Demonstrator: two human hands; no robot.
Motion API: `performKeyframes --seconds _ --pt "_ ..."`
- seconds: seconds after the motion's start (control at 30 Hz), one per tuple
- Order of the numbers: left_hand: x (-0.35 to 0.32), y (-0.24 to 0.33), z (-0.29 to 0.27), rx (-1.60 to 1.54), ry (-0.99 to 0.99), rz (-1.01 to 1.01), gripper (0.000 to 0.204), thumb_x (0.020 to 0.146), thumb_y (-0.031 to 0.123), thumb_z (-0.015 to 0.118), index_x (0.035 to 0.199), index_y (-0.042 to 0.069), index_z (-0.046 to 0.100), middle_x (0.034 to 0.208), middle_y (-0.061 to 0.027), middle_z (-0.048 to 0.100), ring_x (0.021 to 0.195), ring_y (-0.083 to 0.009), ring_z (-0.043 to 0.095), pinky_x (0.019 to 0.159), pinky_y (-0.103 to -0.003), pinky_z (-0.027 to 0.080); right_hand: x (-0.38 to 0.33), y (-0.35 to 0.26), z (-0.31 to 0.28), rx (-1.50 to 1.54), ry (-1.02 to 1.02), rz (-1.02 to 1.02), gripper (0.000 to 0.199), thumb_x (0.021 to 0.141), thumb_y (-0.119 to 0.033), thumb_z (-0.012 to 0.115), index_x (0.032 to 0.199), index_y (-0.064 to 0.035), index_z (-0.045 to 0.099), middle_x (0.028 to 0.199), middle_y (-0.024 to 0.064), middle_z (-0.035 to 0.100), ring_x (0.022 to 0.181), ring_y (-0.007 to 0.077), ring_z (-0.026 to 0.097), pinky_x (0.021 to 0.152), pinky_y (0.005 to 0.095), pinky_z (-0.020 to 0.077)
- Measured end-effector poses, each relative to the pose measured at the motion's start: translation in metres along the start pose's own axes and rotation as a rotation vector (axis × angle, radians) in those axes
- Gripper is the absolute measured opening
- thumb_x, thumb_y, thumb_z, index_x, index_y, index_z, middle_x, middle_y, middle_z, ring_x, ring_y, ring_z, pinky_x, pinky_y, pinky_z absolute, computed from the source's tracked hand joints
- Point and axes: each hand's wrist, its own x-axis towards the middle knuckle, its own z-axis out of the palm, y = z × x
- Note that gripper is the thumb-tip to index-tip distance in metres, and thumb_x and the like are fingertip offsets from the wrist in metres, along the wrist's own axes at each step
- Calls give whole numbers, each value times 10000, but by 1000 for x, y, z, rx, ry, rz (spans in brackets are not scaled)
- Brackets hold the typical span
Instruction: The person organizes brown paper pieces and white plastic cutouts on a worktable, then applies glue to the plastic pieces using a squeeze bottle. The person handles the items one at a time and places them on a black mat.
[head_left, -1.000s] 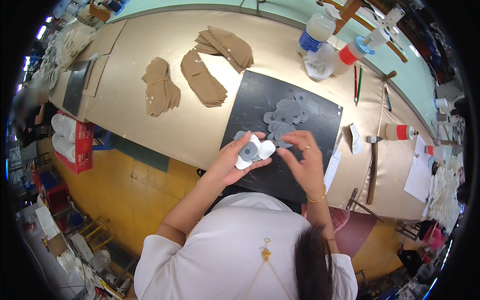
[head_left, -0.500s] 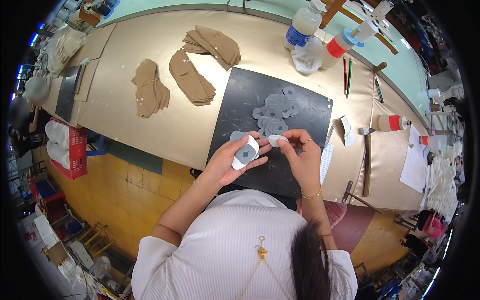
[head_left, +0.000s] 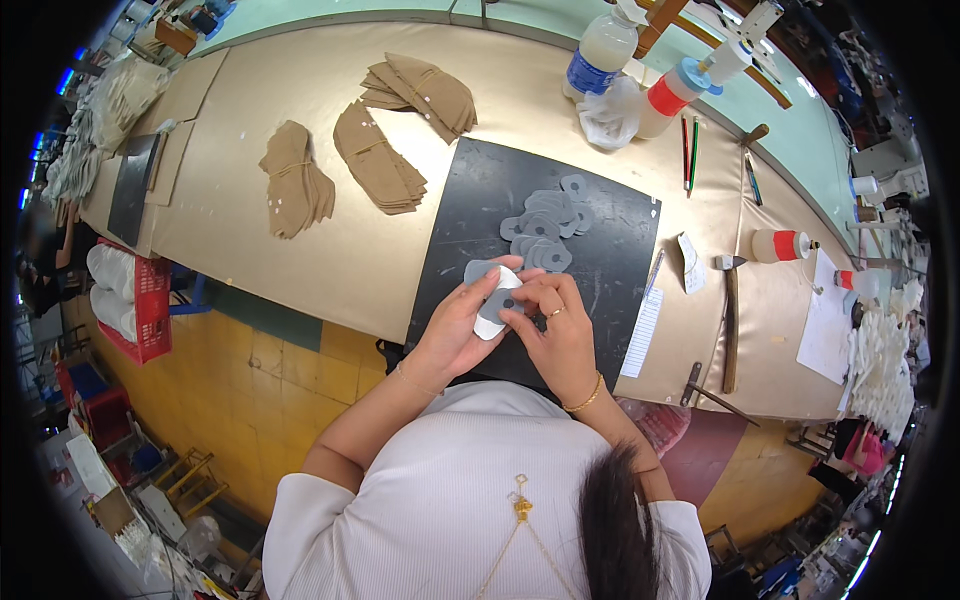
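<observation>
Left hand (head_left: 455,332) is cradling grey-and-white pieces (head_left: 493,309) over black mat (head_left: 620,255) | right hand (head_left: 560,335) is pinching their right edge (contact partly hidden) | pieces are looking light, thin, flexible; rims are probably suiting a fingertip pinch

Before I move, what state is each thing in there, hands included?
Left hand: holding white and grey pieces
Right hand: fingertips at those pieces, grip unclear
Heaped grey pieces: loose, overlapping
Black mat: flat, partly covered
Brown bundles: lying, at least two banded
Hammer: lying down
Two pencils: lying side by side
Red crate: holding white bundles
</observation>
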Motion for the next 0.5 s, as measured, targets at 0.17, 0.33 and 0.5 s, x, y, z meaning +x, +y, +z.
performKeyframes --seconds 0.17,0.33,0.5 --pt "-2 1 4 15 19 2 339 1031 245 401 1295 39 459 1266 -149 536 1092 -197 556 933 -347 482 4 1 -4 -49 -109 -52 328 731 -45 757 1031 -61 623 981 68 573 693 181 569 671 310 488" --pt "-3 -4 -7 0 15 -3 337 1025 246 416 1286 38 458 1224 -145 546 1088 -219 564 955 -369 477 5 3 -3 34 -164 45 340 740 -59 755 1054 -70 627 917 55 580 683 179 556 669 305 484" --pt "0 -1 -22 -31 42 -16 343 1025 240 416 1297 32 446 1197 -156 559 1095 -225 569 969 -393 478 14 9 -10 128 -160 151 331 729 -44 758 1040 -56 644 806 48 583 704 155 566 691 280 482"
